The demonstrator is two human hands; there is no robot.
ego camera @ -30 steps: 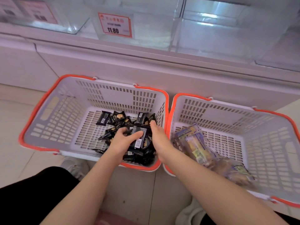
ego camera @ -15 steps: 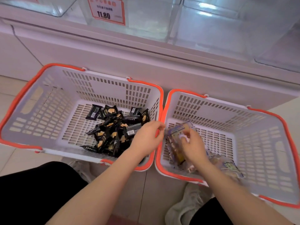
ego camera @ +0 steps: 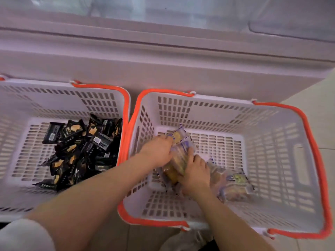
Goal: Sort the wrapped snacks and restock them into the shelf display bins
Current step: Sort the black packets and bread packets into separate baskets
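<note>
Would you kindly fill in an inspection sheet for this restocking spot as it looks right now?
Surface: tiled floor; two white baskets with orange rims stand side by side on it.
Job's things: black snacks heaped in the left basket; clear-wrapped snacks in the right basket.
Clutter: nothing seen.
Grippers: left hand and right hand are both in the right basket, gripping a bundle of clear-wrapped snacks between them.
Cables: nothing seen.
Surroundings: white shelf base behind the baskets; clear bins above, blurred.
</note>
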